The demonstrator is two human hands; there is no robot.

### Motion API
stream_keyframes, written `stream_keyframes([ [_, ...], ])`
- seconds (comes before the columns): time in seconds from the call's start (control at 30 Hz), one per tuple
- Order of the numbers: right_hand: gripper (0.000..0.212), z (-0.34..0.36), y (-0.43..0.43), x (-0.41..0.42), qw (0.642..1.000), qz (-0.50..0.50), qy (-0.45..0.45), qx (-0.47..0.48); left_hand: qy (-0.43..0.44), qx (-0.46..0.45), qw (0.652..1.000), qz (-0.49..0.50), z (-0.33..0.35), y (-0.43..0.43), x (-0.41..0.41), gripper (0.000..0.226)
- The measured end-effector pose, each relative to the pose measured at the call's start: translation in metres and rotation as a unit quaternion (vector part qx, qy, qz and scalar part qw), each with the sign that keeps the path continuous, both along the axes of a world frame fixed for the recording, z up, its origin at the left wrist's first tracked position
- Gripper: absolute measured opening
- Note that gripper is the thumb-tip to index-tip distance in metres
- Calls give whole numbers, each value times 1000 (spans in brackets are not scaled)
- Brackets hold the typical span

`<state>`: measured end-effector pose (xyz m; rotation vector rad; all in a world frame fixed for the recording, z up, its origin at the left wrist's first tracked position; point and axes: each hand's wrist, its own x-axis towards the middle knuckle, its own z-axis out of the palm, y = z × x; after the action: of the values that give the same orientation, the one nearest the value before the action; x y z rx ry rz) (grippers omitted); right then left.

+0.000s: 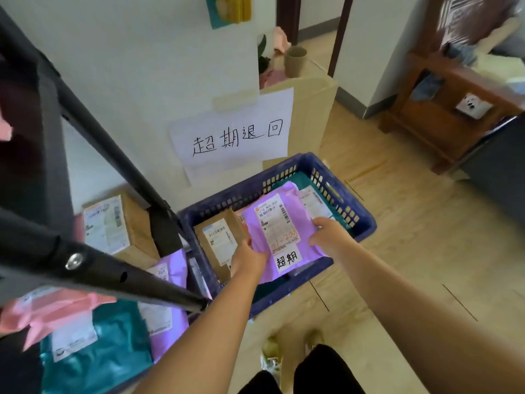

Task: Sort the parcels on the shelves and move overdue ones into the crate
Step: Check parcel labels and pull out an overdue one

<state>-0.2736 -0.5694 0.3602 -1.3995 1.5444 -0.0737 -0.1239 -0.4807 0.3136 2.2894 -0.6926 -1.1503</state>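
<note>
The only camera sits on the head and looks forward and down, close above the crate [366, 226].

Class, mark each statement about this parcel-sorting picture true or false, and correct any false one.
1. The left hand and the right hand both hold the purple parcel over the crate. True.
2. The crate is red. False: it is blue.
3. A brown cardboard box lies in the crate. True.
4. The handwritten sign lies on the floor. False: it is stuck to the wall.
</note>
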Motion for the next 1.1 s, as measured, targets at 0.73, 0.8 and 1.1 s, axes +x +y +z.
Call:
stream_keyframes([
  [0.73, 37, -182, -130, 66, 996, 15, 30, 83, -104, 98, 989, 45, -112, -89, 29, 46],
  [0.8, 38, -194, -135, 68, 995, 9, 41, 89, -142, 113, 983, 11, -119, -88, 31, 50],
  [1.1, 29, -215, -132, 72, 991, 68, 97, 66, -179, 118, 973, -79, -134, -76, 28, 69],
])
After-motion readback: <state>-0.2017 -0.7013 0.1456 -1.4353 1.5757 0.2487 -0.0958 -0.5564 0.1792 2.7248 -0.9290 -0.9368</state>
